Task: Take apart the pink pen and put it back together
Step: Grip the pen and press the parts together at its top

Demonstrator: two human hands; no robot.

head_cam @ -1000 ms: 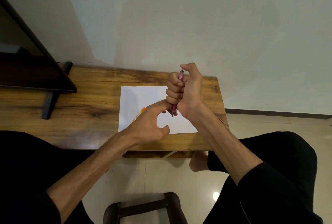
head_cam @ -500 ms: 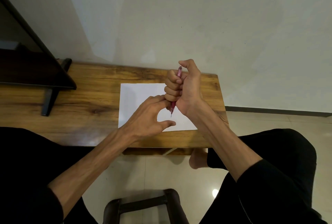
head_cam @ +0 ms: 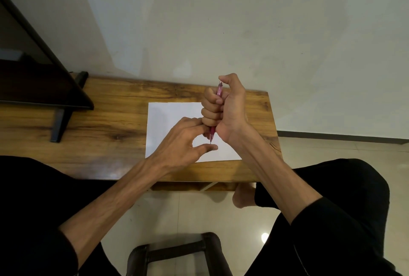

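Wooden table [head_cam: 93, 125]: low, against the wall; a white sheet of paper [head_cam: 172, 116] lies flat on it.
Left hand [head_cam: 183, 140]: 1.0 s ago it sat lower with an orange object showing under it; now raised, fingers loosely apart, forefinger and thumb bracketing the pen's tip. Whether they touch it, cannot tell.
Pink pen [head_cam: 219, 90]: upright over the paper, tip down, whole.
Right hand [head_cam: 223, 107]: fist clamped round the barrel, thumb by the top.
Reading: judged to be starting disassembly at the tip end.
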